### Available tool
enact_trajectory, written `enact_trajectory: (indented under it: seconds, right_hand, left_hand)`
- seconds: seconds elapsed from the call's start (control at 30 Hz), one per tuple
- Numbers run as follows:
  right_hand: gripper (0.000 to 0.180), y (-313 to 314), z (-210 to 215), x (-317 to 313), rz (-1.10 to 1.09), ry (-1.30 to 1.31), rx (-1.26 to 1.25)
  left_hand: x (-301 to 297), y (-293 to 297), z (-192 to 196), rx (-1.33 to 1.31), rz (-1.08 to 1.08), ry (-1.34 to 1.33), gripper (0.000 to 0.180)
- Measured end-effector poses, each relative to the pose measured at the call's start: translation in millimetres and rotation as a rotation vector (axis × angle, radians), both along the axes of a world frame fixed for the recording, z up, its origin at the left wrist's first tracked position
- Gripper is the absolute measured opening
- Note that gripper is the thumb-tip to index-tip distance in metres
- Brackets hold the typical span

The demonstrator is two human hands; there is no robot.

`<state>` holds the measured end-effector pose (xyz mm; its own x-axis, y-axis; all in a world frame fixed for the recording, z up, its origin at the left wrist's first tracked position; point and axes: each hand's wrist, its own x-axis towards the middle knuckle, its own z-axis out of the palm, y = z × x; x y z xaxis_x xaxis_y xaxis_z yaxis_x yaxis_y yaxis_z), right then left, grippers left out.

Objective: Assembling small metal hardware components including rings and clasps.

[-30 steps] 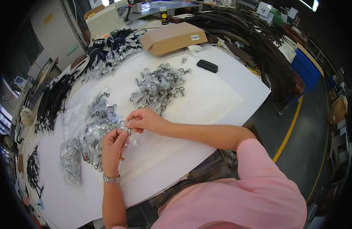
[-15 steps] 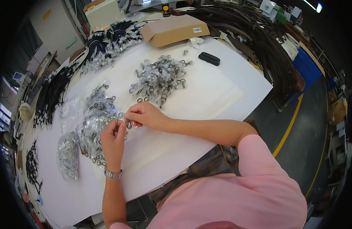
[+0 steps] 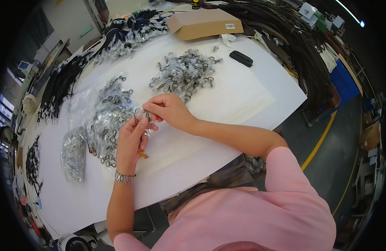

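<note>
Over the white table my two hands meet at a small dark metal clasp [image 3: 147, 113] with clear plastic film about it. My left hand [image 3: 131, 140], with a metal-band watch on its wrist, pinches from below. From the right, my right hand [image 3: 173, 110] grips the same piece between thumb and fingers. A small gold-coloured thing [image 3: 143, 154] shows just under my left fingers; its kind is unclear. Beside my left hand lies an opened clear bag [image 3: 104, 129] of similar clasps. Beyond my hands is a loose heap of film-wrapped clasps [image 3: 185, 72].
A closed clear bag [image 3: 73, 154] of clasps lies at the left. Bundles of black cords [image 3: 67, 85] line the far left edge. A cardboard box [image 3: 205, 24] and a black case [image 3: 241, 58] sit at the back. Dark strips [image 3: 285, 46] pile up at the right.
My view has shifted, so the table sits higher in it. My fingers have turned the clasp, and clear film now shows around it. The gold-coloured thing has come into sight under my left hand.
</note>
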<state>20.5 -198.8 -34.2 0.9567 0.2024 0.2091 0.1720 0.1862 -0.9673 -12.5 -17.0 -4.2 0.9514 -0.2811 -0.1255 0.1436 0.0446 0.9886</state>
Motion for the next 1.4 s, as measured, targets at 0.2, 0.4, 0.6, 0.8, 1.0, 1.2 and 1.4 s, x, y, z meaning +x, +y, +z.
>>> enact_trajectory:
  seconds: [0.2,0.4,0.6,0.8,1.0,1.2,1.4]
  right_hand:
    - [0.033,-5.9,0.4,2.5,-0.038,-0.084,-0.183]
    - [0.03,-3.1,7.0,-1.5,-0.128,-0.161,-0.33]
    - [0.025,-3.6,6.6,-2.3,-0.155,-0.2,-0.36]
    - [0.021,-5.0,15.2,-1.9,-0.172,-0.15,-0.266]
    - [0.017,-5.2,12.8,-2.6,-0.087,-0.051,-0.11]
    - [0.016,-1.0,8.1,1.6,-0.087,-0.176,-0.15]
    - [0.02,-7.1,6.0,12.2,0.005,0.043,0.073]
  left_hand:
    - [6.5,7.4,-11.7,-0.048,-0.06,0.008,0.019]
    - [6.9,7.7,-11.2,-0.065,-0.157,0.063,0.019]
    - [6.2,6.8,-11.5,-0.073,-0.151,0.066,0.02]
    - [6.7,7.9,-13.7,-0.109,-0.148,0.079,0.017]
    - [4.7,3.4,-8.7,-0.136,-0.162,0.079,0.019]
    - [4.4,8.2,-10.9,-0.123,-0.163,0.056,0.021]
    - [-0.6,8.3,-8.6,-0.09,-0.071,0.088,0.023]
